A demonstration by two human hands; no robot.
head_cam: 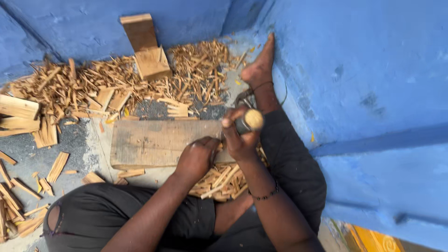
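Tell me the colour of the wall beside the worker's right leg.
Blue: the wall is painted blue with scuffed darker patches, seen in the head view.

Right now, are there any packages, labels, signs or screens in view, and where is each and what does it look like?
No labels, signs or screens.
Possible package: orange and yellow patterned thing, bottom right corner by the blue wall, mostly cut off; cannot tell what it is.
Elsewhere only a wooden block, wood splinters, and both hands, the right hand holding a wooden-handled tool.
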